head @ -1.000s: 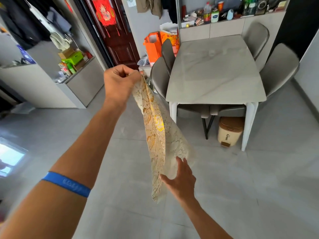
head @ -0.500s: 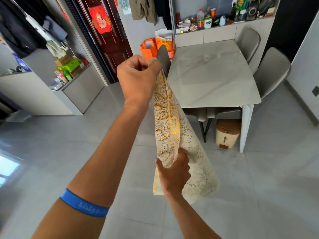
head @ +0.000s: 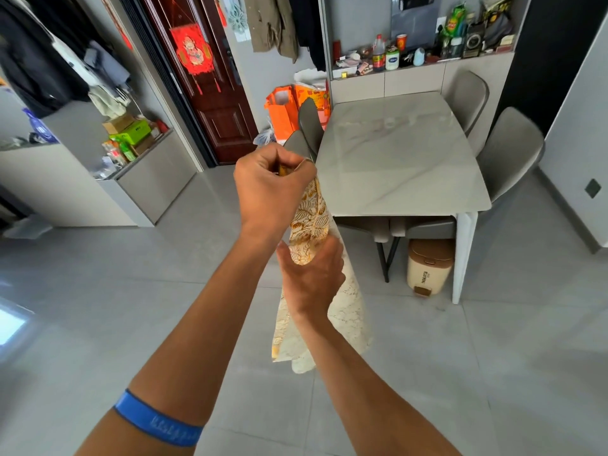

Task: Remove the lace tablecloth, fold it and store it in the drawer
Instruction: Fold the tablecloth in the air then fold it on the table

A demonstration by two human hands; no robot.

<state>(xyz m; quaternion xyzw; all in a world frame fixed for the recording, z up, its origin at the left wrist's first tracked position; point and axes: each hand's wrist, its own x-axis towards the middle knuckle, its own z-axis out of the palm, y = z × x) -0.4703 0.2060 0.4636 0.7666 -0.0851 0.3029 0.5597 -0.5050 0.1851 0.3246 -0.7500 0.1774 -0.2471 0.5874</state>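
Observation:
The cream and gold lace tablecloth (head: 311,222) hangs folded lengthwise in the air in front of me, its lower end dangling above the grey floor. My left hand (head: 271,189) is raised and grips its top edge in a fist. My right hand (head: 312,281) is lower down, its fingers wrapped around the middle of the hanging cloth. The marble dining table (head: 398,159) behind stands bare. No drawer can be made out.
Grey chairs (head: 508,153) surround the table, and a beige bin (head: 427,268) stands under it. A low cabinet (head: 148,179) with boxes is at the left, a red door (head: 210,80) behind, orange bags (head: 284,110) by the wall.
My right hand has slid up the hanging cloth from its lower end to its middle and closed around it. My left hand has moved right, towards the table.

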